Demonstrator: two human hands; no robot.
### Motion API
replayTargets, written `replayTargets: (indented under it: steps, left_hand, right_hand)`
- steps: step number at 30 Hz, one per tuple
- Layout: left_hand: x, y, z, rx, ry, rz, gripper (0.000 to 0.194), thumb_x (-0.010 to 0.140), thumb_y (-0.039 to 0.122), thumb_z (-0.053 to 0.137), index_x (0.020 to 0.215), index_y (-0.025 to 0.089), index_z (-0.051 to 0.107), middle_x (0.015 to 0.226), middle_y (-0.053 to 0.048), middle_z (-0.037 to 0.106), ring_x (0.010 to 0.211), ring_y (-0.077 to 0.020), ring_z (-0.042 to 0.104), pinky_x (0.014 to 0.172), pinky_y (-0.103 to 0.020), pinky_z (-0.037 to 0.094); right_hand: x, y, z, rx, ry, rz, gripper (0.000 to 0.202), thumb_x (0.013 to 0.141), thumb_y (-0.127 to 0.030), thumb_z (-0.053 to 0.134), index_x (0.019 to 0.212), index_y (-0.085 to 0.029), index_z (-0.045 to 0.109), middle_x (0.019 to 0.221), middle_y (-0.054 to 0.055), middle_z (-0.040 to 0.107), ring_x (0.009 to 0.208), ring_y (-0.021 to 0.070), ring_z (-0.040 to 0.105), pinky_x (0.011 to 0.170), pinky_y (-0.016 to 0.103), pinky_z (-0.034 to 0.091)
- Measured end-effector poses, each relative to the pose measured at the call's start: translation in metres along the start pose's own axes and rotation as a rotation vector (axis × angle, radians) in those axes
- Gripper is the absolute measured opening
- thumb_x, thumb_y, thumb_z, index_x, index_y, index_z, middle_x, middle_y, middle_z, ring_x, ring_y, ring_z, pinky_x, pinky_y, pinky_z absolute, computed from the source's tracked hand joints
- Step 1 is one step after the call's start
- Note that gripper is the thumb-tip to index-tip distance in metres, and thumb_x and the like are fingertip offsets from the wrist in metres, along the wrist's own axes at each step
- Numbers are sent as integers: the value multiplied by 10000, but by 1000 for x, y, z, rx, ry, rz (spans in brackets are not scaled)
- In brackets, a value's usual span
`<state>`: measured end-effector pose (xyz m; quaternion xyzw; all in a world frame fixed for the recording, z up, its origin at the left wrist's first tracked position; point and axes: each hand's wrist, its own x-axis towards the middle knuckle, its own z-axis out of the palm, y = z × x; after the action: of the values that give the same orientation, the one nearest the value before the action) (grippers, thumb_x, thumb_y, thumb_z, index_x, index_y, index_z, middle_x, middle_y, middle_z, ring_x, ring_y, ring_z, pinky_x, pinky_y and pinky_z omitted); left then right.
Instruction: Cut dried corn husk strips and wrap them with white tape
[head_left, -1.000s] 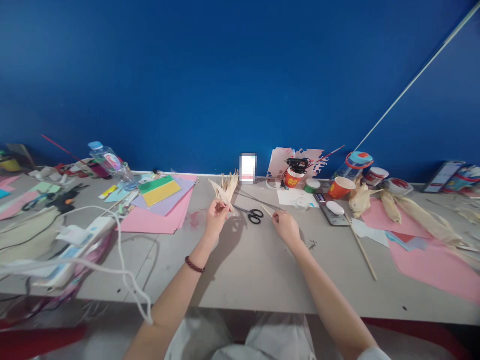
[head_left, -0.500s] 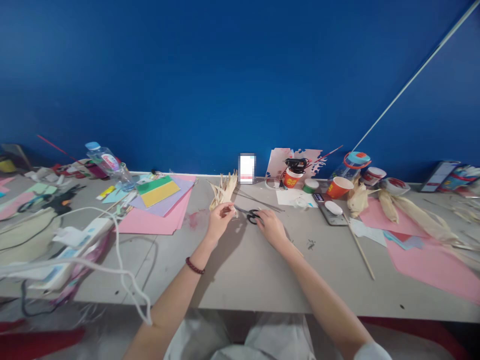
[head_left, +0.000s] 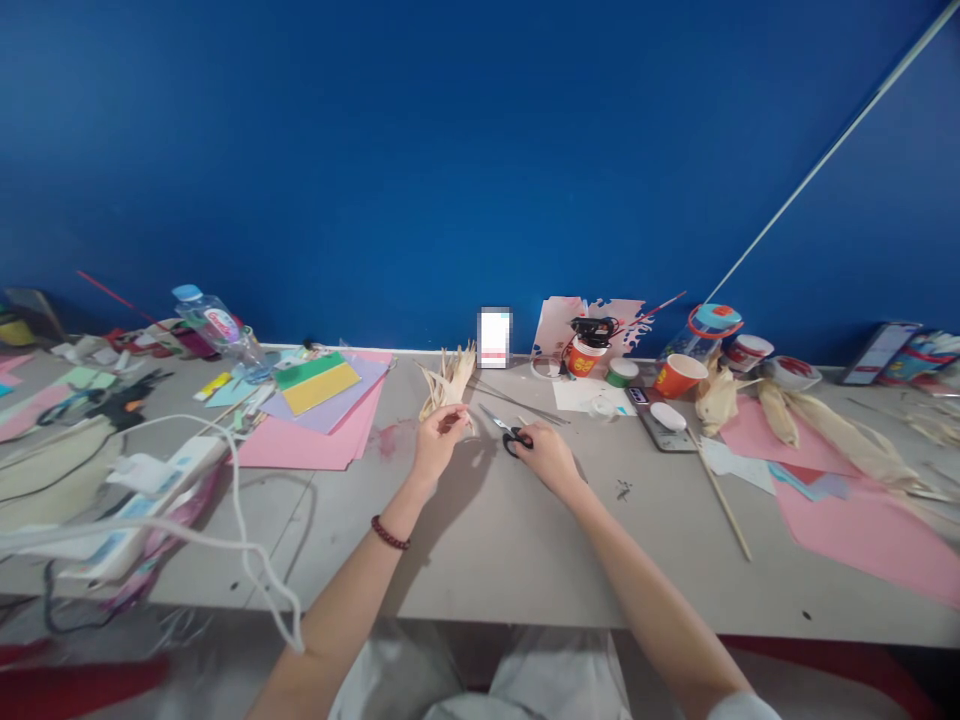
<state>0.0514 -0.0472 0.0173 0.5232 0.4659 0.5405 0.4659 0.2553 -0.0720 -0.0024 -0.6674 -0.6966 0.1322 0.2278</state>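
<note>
My left hand (head_left: 442, 438) is closed in a pinch at the lower end of a fanned bundle of dry husk strips (head_left: 448, 378), whose frayed tips point up and away. Its fingers cover where the strips come together, and a small pale end shows beside the fingertips. To the right, my right hand (head_left: 551, 455) grips black-handled scissors (head_left: 499, 424) by the loops. Their blades point up and left towards my left hand, apart from the strips. Tiny dark scraps (head_left: 624, 490) lie right of my right forearm.
A phone (head_left: 494, 337) stands against the blue wall. Left are coloured sheets (head_left: 322, 385), a bottle (head_left: 217, 325) and a white power strip (head_left: 161, 490) with looping cables. Right are paper cups (head_left: 681, 374), a thin stick (head_left: 724, 505), corn husks (head_left: 847, 435) and pink paper (head_left: 862, 530).
My right hand has turned and lifted the scissors slightly, drawing the blades right, away from my left hand. My left hand has hardly moved.
</note>
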Motion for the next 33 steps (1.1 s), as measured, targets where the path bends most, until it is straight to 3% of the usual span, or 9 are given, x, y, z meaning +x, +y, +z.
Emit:
replayTargets:
  steps: [3, 6, 9, 13, 20, 25, 33]
  left_hand:
    - [-1, 3, 0, -10, 9, -1, 292, 691, 326, 645, 927, 154, 660, 805, -54, 648, 739, -142, 608, 689, -260, 490]
    - [-1, 4, 0, -15, 5, 1, 300, 694, 325, 643, 939, 152, 660, 816, -52, 647, 733, -134, 602, 682, -255, 494]
    - [-1, 4, 0, -34, 1, 22, 312, 681, 320, 659, 944, 153, 657, 837, -53, 644, 747, -137, 607, 693, -261, 500]
    - [-1, 6, 0, -74, 3, 18, 338, 661, 319, 683, 959, 161, 645, 834, -52, 650, 749, -140, 612, 680, -257, 492]
    - [0, 6, 1, -190, 21, -3, 341, 621, 294, 726, 921, 169, 623, 805, -18, 640, 678, -109, 594, 614, -230, 448]
    - [1, 5, 2, -223, 29, 20, 282, 626, 289, 727, 838, 172, 583, 807, -6, 600, 716, -114, 601, 591, -214, 443]
    - [-1, 10, 3, -211, 13, -4, 322, 611, 287, 737, 878, 169, 599, 786, -12, 612, 704, -114, 589, 593, -219, 445]
  right_hand:
    - [-2, 0, -4, 63, 28, 46, 124, 747, -277, 551, 761, -189, 639, 791, 48, 638, 712, 163, 589, 588, 228, 372]
    - [-3, -2, -8, 326, 20, 165, 152, 731, -303, 557, 819, -192, 611, 764, 33, 644, 606, 149, 593, 530, 235, 405]
    - [-4, -7, -11, 766, -117, 284, 251, 707, -386, 586, 859, -188, 554, 675, -1, 600, 457, 114, 536, 440, 240, 426]
    - [-10, -20, -13, 1190, -315, 268, 341, 654, -450, 658, 822, -182, 532, 682, -22, 565, 437, 68, 494, 412, 216, 433]
    - [-26, -37, -7, 1119, -446, 187, 386, 690, -494, 639, 891, -195, 500, 611, -74, 474, 407, 44, 426, 346, 170, 375]
    - [-29, -39, -3, 1058, -488, 224, 392, 713, -539, 599, 888, -209, 479, 633, -83, 458, 361, 16, 365, 297, 140, 280]
    - [-31, -38, 3, 1078, -522, 221, 403, 695, -556, 616, 848, -214, 465, 601, -100, 429, 337, 7, 309, 293, 142, 190]
